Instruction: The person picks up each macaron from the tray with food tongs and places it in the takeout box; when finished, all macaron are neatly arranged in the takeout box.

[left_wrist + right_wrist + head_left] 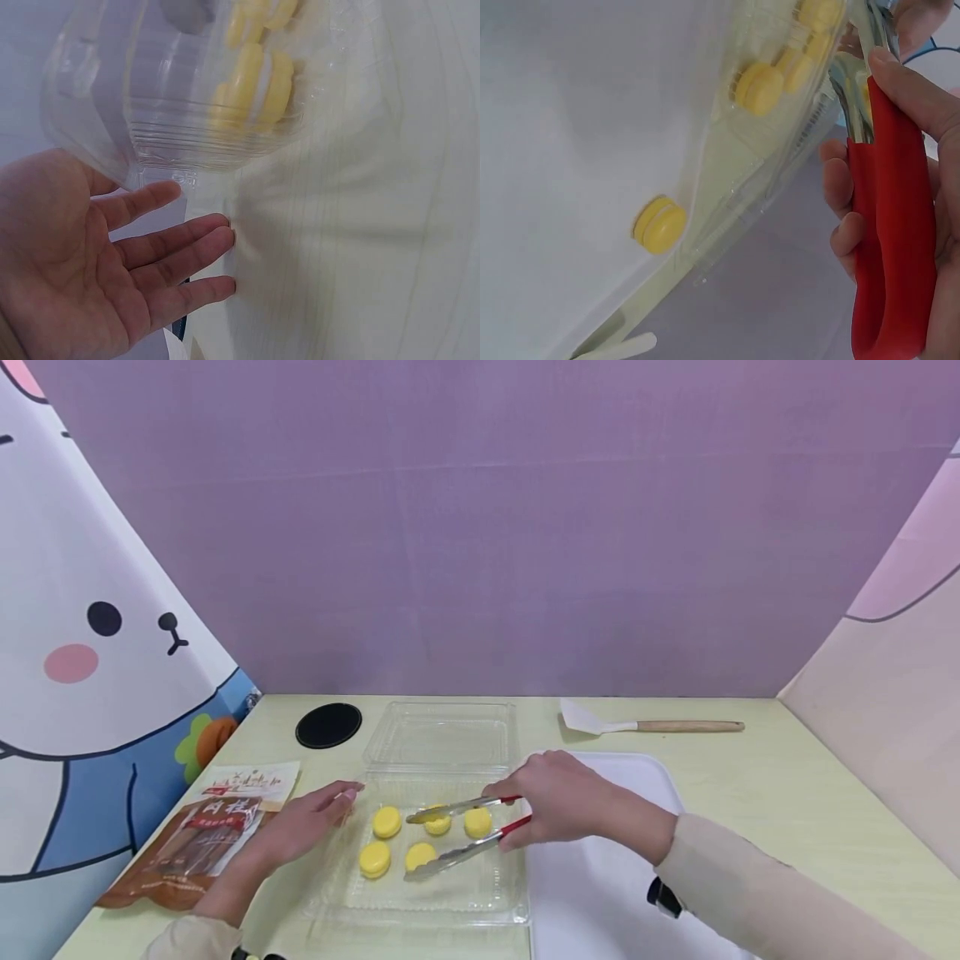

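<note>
My right hand (558,797) grips metal tongs (892,225) by their red handles. The tongs' two arms are spread apart over a clear plastic box (442,906) that holds several yellow macarons (375,859). One tong tip is close to a front macaron (420,857); whether it touches cannot be told. My left hand (97,255) is at the box's left side, its fingers extended and gripping nothing; the thumb is by the box's edge. In the right wrist view, another yellow macaron (660,225) sits on a white tray (577,150), hidden behind my right arm in the head view.
The box's clear lid (450,735) lies folded back behind it. At the left is a brown snack bag (187,847), and a black round disc (328,725) lies farther back. A white spatula (581,718) with a wooden handle lies behind the tray.
</note>
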